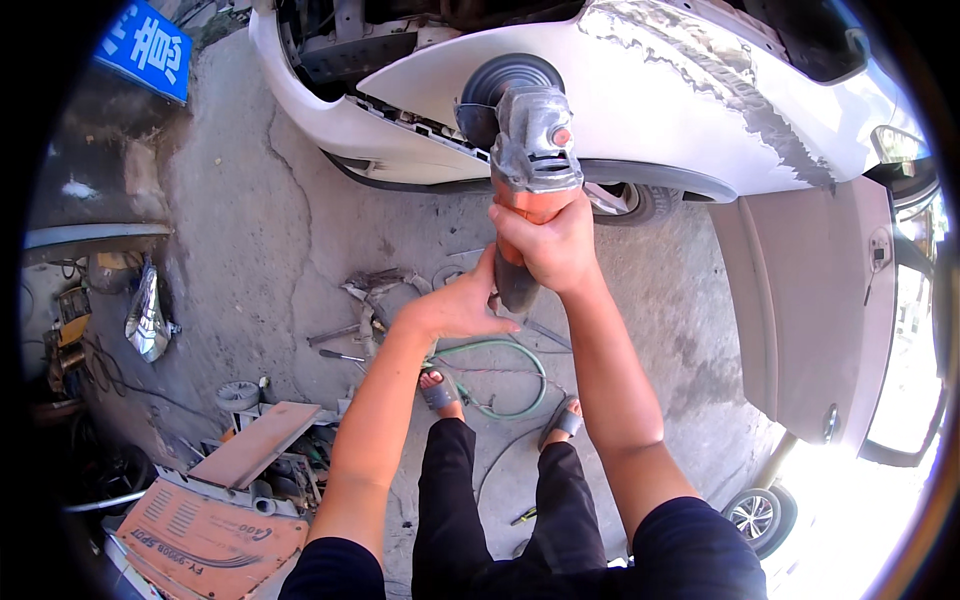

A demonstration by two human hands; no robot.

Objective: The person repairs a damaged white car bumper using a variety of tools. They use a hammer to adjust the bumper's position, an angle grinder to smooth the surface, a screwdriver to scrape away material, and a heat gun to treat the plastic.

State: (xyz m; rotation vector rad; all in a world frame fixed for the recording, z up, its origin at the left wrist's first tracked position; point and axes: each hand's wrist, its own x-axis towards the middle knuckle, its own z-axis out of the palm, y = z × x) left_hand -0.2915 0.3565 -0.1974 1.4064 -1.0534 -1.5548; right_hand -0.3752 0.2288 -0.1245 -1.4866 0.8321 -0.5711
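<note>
My right hand [555, 240] is wrapped round the orange body of an angle grinder [540, 135], a worn tool with a grey metal head and a dark end. Its round dark disc [510, 78] is over the white fender of a car [440, 75]; I cannot tell whether it touches the panel. Beside the grinder's dark end is my left hand [460, 305], open, thumb and fingers apart; whether it touches the tool is unclear. Right of the grinder, the white bodywork has a long bare, scraped metal patch [735, 90].
A green hose [535, 365] loops on the concrete by my sandalled feet. At right stands an open car door [800, 320], with a wheel [755, 520] below it. An orange machine [210, 530] and scattered parts sit at lower left; a blue sign [150, 45] is upper left.
</note>
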